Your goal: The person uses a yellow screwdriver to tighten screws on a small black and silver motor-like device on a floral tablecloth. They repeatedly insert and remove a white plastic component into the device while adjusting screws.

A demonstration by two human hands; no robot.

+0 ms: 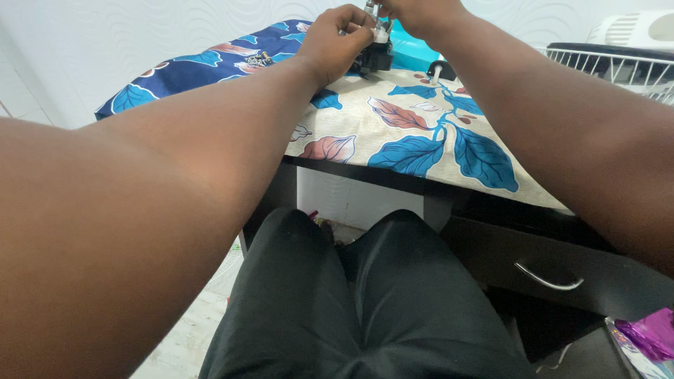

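Note:
Both my hands meet at the top edge of the view over a small black device (375,57) standing on the cloth-covered table (393,119). My left hand (337,38) has its fingers closed on a small white and metal part (378,28) on top of the device. My right hand (418,14) is partly cut off by the frame and pinches the same part from the other side. A small heap of screws (260,60) lies on the blue part of the cloth, left of my left hand.
A leaf-patterned cloth covers a dark desk with a drawer and metal handle (549,279). A white wire basket (618,67) stands at the right. A teal object (414,49) sits behind the device. Purple wrapping (649,333) lies at lower right. My legs are under the desk.

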